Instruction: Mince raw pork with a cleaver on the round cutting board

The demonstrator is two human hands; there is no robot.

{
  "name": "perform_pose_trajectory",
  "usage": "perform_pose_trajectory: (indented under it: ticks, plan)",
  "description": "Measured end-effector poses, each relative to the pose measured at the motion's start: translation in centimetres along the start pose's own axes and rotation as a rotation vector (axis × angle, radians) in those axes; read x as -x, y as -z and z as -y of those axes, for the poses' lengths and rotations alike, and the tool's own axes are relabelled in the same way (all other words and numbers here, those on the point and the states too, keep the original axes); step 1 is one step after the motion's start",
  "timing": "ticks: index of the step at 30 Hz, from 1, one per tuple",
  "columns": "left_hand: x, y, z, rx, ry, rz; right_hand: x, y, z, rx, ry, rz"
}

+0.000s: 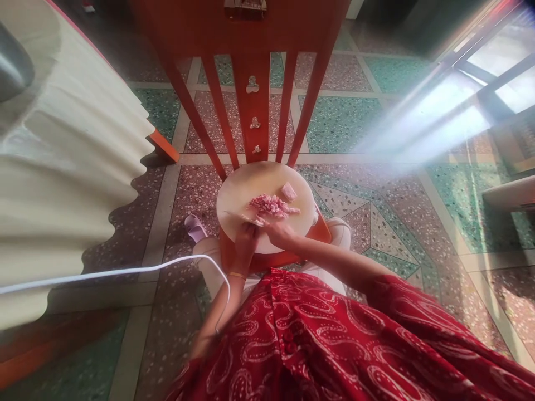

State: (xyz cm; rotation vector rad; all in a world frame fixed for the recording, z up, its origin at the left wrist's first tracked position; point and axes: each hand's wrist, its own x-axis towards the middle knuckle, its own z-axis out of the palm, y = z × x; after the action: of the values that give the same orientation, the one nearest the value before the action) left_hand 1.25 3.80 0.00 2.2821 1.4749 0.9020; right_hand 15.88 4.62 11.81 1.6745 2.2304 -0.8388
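A round pale cutting board (246,186) rests on the seat of an orange wooden chair (254,83). On the board lies a heap of chopped pink pieces (272,205), with one larger pink chunk (288,191) beside it. My left hand (246,236) grips the handle of a knife (242,218), whose blade lies flat on the board pointing left. My right hand (278,229) touches the near edge of the chopped heap with its fingers bent.
A cream fluted cloth (62,184) hangs at the left. A white cable (125,271) crosses the patterned tile floor toward my left arm. Bright window light falls from the upper right. My red patterned dress fills the bottom.
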Motion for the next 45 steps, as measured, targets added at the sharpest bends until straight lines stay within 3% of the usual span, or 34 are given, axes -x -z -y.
perform_pose_trajectory:
  ticks: [4,7,11,17,19,22,27,32,39,42,45]
  plan:
    - [0.1,0.7,-0.6,0.082,0.027,-0.102,3.4,-0.1,-2.6,0.056,-0.086,0.022]
    - [0.3,0.6,-0.7,0.046,0.042,-0.116,4.2,-0.2,-2.9,0.06,-0.07,0.038]
    - [0.3,0.2,-0.5,0.007,0.063,-0.069,2.3,-0.3,-1.6,0.074,-0.031,0.032]
    - [0.5,-0.5,0.6,-0.106,-0.031,0.001,-2.2,0.1,2.0,0.063,0.054,-0.019]
    - [0.5,-0.6,0.7,-0.122,-0.046,0.004,-2.0,0.1,1.9,0.063,0.06,-0.024]
    - [0.6,-0.4,0.4,-0.062,-0.02,-0.019,0.1,0.0,-0.3,0.082,0.06,-0.059]
    - [0.8,0.1,-0.3,0.016,0.056,-0.12,3.5,0.3,-3.4,0.098,-0.055,-0.02]
    - [0.6,0.0,-0.3,-0.02,0.066,-0.085,3.2,0.0,-2.1,0.081,-0.039,0.066]
    - [0.6,-0.4,0.3,-0.09,0.025,0.004,-1.9,0.1,1.9,0.03,0.026,0.014]
    - [0.7,-0.4,0.3,-0.073,0.015,-0.029,-1.2,0.0,1.4,0.024,0.021,0.006]
    - [0.8,0.0,0.1,0.008,0.009,-0.075,1.4,-0.2,-1.0,0.015,-0.032,0.012]
